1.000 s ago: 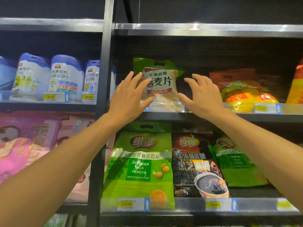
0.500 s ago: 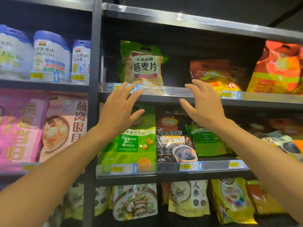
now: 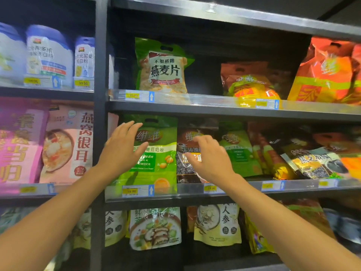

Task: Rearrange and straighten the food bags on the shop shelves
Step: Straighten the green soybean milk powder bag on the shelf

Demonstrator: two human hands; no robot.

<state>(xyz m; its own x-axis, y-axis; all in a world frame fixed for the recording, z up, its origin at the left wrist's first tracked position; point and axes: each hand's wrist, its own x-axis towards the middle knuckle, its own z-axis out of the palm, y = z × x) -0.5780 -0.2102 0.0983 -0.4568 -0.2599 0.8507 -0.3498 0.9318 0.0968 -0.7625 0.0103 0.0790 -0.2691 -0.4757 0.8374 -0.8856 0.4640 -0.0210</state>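
Observation:
A green soybean milk powder bag (image 3: 156, 153) stands upright on the middle shelf (image 3: 234, 189). My left hand (image 3: 122, 148) is spread in front of its left edge, fingers straight, holding nothing. To the bag's right stands a dark black sesame bag (image 3: 188, 163). My right hand (image 3: 210, 156) hovers over that bag with fingers loosely bent; whether it touches is unclear. On the upper shelf (image 3: 214, 103) a green oat flakes bag (image 3: 164, 68) stands upright, free of both hands.
A smaller green bag (image 3: 239, 153) and several slumped bags (image 3: 312, 159) lie to the right on the middle shelf. Orange bags (image 3: 328, 71) fill the upper right. Tins (image 3: 48, 55) and pink bags (image 3: 64, 145) sit beyond the black upright post (image 3: 99, 114). More bags (image 3: 154, 227) stand below.
Both hands have dropped from the oat flakes bag on the upper shelf to the bags on the middle shelf. The oat flakes bag stands alone now. The view has shifted right.

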